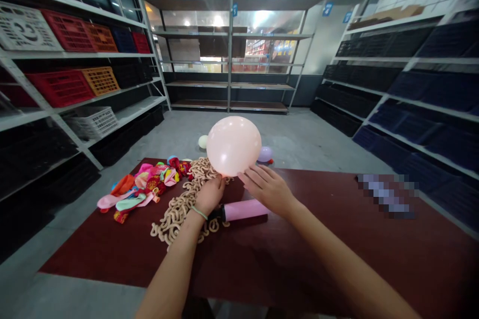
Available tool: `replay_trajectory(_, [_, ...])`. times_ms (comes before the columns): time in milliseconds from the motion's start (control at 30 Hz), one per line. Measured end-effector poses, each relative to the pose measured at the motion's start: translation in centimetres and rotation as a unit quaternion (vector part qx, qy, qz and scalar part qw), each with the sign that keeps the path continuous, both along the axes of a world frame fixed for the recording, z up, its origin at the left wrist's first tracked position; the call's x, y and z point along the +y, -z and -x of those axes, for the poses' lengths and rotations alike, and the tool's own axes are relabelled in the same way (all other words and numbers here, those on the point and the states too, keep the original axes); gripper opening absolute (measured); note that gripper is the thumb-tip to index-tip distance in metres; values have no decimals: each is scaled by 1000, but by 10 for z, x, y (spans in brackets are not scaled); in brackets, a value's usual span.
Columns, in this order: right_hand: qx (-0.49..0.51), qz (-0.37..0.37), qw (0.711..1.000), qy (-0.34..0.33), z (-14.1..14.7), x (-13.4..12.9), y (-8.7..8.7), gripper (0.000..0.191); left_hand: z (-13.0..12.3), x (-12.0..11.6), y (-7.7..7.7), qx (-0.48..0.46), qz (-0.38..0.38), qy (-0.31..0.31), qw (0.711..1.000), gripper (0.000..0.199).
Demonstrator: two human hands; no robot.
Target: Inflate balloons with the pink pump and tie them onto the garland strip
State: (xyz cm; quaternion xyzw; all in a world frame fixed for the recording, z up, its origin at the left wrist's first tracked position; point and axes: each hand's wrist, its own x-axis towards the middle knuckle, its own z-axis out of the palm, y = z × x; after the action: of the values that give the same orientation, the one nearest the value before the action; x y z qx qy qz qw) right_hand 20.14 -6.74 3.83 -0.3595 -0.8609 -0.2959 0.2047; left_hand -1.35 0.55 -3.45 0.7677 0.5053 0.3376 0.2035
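Note:
A large inflated pale pink balloon (234, 145) is held above the far part of the table. My left hand (210, 194) is closed at the balloon's lower end, with a green band on the wrist. My right hand (267, 187) has its fingers stretched out, their tips near the balloon's lower right side. A pink pump (245, 210) with a black end lies on the table below my hands, partly hidden by the left one. Beige curled pieces (177, 217) are piled beside my left hand. Uninflated colourful balloons (142, 187) lie heaped to the left.
The dark red table (318, 244) has a blurred-out object (387, 197) at its right. Beyond it, a purple balloon (265, 154) and a pale balloon (203, 142) lie on the floor. Shelves with crates (62, 87) stand left; more shelving stands behind and right.

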Motion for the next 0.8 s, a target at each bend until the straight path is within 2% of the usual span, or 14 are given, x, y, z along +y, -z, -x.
replay_trajectory(133, [-127,3,992,-26,20,25,-29,59,-4,-7,-10,133,16,10,991,31])
replay_trajectory(267, [-189,6,981,-40,46,48,-40,58,-8,-11,-13,151,-7,30,988,32])
replay_trajectory(367, [-215,36,975,-41,56,63,-36,53,-8,-11,-12,144,-24,39,989,30])
replay_trajectory(500, [-214,94,970,-61,51,78,-26,52,-7,-9,-11,131,-24,42,990,30])
replay_trajectory(633, [-147,150,975,-78,43,82,-18,50,-8,-10,-12,118,-25,45,992,32])
replay_trajectory(800, [-70,176,979,-78,41,81,-12,41,-8,-10,-15,102,-10,33,994,34])
